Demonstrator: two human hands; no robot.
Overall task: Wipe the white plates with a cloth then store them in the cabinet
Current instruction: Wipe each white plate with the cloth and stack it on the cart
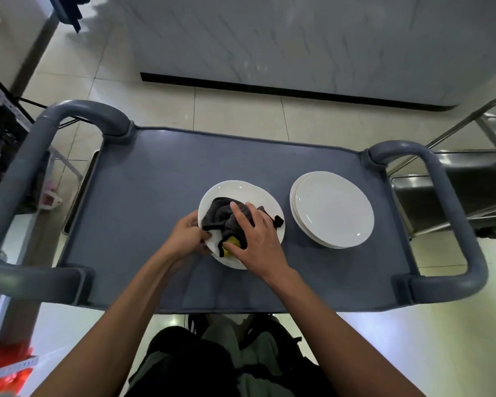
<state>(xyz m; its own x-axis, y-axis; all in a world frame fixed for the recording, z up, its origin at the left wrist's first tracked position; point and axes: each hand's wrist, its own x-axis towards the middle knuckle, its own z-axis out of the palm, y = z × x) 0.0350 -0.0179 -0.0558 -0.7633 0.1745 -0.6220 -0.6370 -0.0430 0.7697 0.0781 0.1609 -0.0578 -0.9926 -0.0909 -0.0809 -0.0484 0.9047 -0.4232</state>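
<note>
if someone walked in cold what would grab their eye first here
Probably the two hands at the middle of the grey cart top: the right hand presses a dark cloth onto a white plate, while the left hand grips that plate's left rim. Next, the stack of white plates just to the right, apart from the first plate.

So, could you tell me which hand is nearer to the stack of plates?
Right. The right hand presses the cloth on the plate beside the stack; the left hand grips that plate's far edge.
</note>
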